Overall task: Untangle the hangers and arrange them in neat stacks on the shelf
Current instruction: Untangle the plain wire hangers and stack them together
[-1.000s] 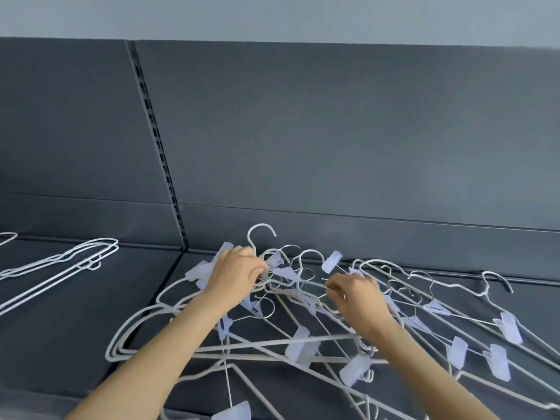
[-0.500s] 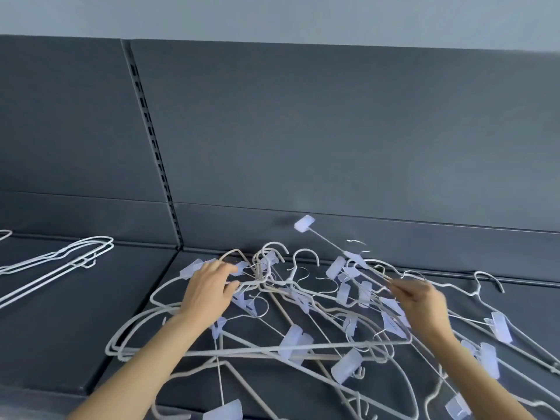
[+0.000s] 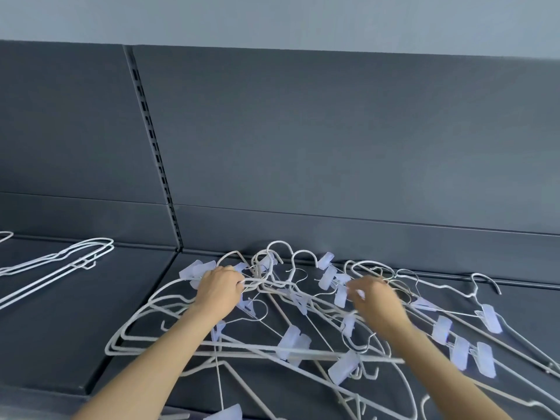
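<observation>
Nearest the camera, the front edge of the dark shelf (image 3: pixel 60 328) crosses the lower left corner. Two bare forearms reach over it into the pile. The tangled hangers (image 3: pixel 289 341) lie flat on the right-hand shelf panel and spread from the panel seam to the right border and off the bottom of the frame. Their long bars run mostly left to right or slant toward the lower right, and pale clips (image 3: pixel 442 328) sit along them. Bare shelf remains left of the seam.

The left hand (image 3: pixel 219 287) rests on the tangle's far left part, its fingers curled round several wires just below the hanger necks. The right hand (image 3: pixel 377 301) is blurred over the middle of the pile. Its fingers bend down among wires and clips, but whether they clamp anything cannot be told.

Beyond the hands, the hooks (image 3: pixel 278 242) stand up and point toward the rear, close to the back panel (image 3: pixel 333 131).

On the left panel, well apart, a neat stack (image 3: pixel 60 255) of plain hangers lies with its long axis slanting toward the near left.
</observation>
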Available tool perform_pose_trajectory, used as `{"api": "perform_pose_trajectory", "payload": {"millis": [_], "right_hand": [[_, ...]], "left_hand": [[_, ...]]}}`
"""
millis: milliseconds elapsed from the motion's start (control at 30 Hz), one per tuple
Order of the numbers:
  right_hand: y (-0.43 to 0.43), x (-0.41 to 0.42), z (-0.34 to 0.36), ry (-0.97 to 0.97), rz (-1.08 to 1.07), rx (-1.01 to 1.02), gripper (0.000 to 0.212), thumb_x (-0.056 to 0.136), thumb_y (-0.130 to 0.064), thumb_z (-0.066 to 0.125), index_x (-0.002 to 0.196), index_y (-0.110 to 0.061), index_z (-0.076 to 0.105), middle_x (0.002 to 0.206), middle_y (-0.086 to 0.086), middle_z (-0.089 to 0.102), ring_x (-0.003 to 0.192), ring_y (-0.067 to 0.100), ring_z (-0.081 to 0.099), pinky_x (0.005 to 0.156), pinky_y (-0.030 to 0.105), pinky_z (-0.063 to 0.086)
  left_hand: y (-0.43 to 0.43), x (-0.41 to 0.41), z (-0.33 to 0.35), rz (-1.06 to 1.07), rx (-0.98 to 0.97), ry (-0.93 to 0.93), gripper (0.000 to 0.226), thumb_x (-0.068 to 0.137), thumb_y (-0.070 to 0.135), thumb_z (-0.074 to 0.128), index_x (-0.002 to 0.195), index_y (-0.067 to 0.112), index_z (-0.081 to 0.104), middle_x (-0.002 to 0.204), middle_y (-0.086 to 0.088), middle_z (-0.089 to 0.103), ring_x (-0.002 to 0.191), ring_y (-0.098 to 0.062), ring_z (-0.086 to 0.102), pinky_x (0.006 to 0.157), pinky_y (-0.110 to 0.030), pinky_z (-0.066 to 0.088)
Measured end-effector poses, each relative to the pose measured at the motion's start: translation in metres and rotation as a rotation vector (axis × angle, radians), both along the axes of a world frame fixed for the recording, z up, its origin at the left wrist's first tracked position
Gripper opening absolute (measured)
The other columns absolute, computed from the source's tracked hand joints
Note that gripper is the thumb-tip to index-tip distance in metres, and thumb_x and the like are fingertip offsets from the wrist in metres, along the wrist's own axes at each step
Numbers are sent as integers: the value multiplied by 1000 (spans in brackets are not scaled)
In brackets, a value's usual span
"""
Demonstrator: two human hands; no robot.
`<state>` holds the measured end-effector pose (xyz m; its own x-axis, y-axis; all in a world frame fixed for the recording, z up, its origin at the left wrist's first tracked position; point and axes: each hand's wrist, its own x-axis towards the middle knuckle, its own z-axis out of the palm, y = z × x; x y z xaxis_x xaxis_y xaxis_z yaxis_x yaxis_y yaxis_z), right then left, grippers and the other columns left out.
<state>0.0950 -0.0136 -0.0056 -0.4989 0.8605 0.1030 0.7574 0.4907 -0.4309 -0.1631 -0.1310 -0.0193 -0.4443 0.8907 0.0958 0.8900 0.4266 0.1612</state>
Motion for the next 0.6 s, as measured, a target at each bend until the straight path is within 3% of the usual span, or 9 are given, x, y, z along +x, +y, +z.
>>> {"api": "perform_pose_trajectory", "payload": {"millis": [67, 100, 167, 300, 400, 467, 533, 600], "right_hand": [[-10, -20, 6, -25, 98, -93, 23, 91, -18, 46, 94, -11, 68, 98, 5, 63, 94, 27, 57, 83, 35, 45], [-13, -27, 8, -49, 130, -124, 27, 92, -17, 43, 75, -15, 64, 81, 3, 59, 82, 28, 54, 77, 35, 44], [-15, -35, 7, -102, 155, -176, 39, 92, -17, 39, 53, -19, 42, 58, -1, 42, 66, 25, 41, 66, 35, 40], [-27, -47, -1, -249, 154, -214, 28, 90, -38, 45, 80, -13, 52, 76, 1, 51, 72, 22, 48, 68, 30, 42], [-34, -53, -9, -263, 99, -211, 14, 89, -22, 47, 81, -11, 52, 79, 2, 52, 70, 23, 49, 63, 28, 41], [-31, -52, -9, -206, 82, -248, 20, 89, -16, 48, 70, -11, 54, 67, 1, 50, 60, 18, 46, 56, 26, 38], [-25, -49, -3, -111, 92, -258, 38, 88, -15, 49, 52, -16, 38, 54, -3, 39, 50, 13, 34, 48, 24, 30], [-20, -47, 12, -23, 101, -234, 38, 86, -11, 49, 50, -11, 36, 51, -2, 37, 49, 14, 31, 48, 26, 29]], "left_hand": [[0, 1, 10, 18, 94, -29, 25, 97, 20, 37, 89, 9, 58, 78, -1, 50, 74, -22, 48, 66, -28, 30], [0, 0, 16, 22, 130, -48, 23, 97, 20, 35, 86, 12, 53, 76, -2, 51, 71, -23, 48, 63, -30, 30], [-1, -5, 24, 9, 139, -76, 21, 97, 19, 34, 83, 13, 49, 76, -6, 56, 71, -26, 52, 60, -31, 32], [-11, -14, 17, 27, 80, -146, 24, 95, 18, 39, 79, 13, 56, 72, -5, 58, 66, -23, 51, 54, -30, 30], [-17, -14, 4, 14, 0, -190, 34, 90, 15, 44, 57, 18, 37, 65, -5, 45, 63, -21, 42, 54, -31, 27], [-17, -16, 0, 4, 11, -190, 28, 88, 13, 45, 60, 15, 44, 67, -10, 52, 67, -24, 47, 58, -33, 32], [-16, -17, 6, -8, 90, -177, 22, 91, 16, 45, 74, 9, 57, 75, -12, 62, 72, -24, 53, 62, -35, 39], [-14, -17, 21, -29, 202, -151, 22, 95, 19, 43, 86, 8, 61, 80, -8, 65, 74, -23, 57, 64, -33, 41]]}}
